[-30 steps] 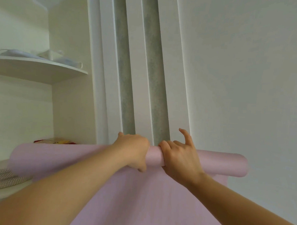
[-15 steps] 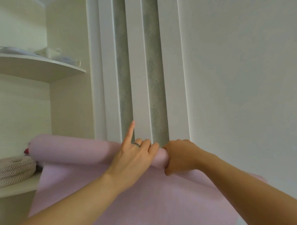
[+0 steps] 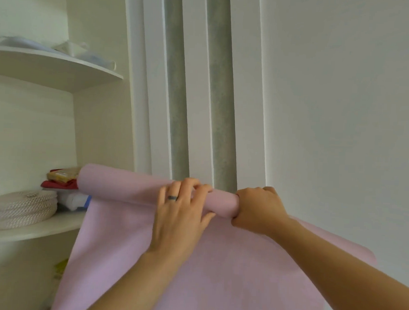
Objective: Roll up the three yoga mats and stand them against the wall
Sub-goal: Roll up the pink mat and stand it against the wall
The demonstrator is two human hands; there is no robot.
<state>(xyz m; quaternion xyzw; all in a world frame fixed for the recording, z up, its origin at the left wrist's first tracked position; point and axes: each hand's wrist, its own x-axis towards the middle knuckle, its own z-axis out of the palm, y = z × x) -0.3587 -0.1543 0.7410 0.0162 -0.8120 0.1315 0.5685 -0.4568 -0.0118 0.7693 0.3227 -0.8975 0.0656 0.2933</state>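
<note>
Right-hand grip (image 3: 257, 210) fisted round pink yoga mat (image 3: 118, 184) roll, left-hand grip (image 3: 180, 212) curled over it, forearms outstretched.

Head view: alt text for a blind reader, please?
Two hands roll a pink yoga mat, held up before a white wall; the left hand curls over the roll, the right hand grips it alongside. Shelves at left hold a coiled rope.

Both arms bare, stretched forward and up. Left forearm rises from bottom centre. Left grip (image 3: 179, 214) palm down, fingers curled over top of pink mat roll (image 3: 117, 186), thumb splayed to right (dark ring (image 3: 172, 197) on one finger). Right forearm enters from lower right. Right grip (image 3: 258, 210) fisted round same roll, back of hand toward camera. Grips near each other, not touching.
</note>
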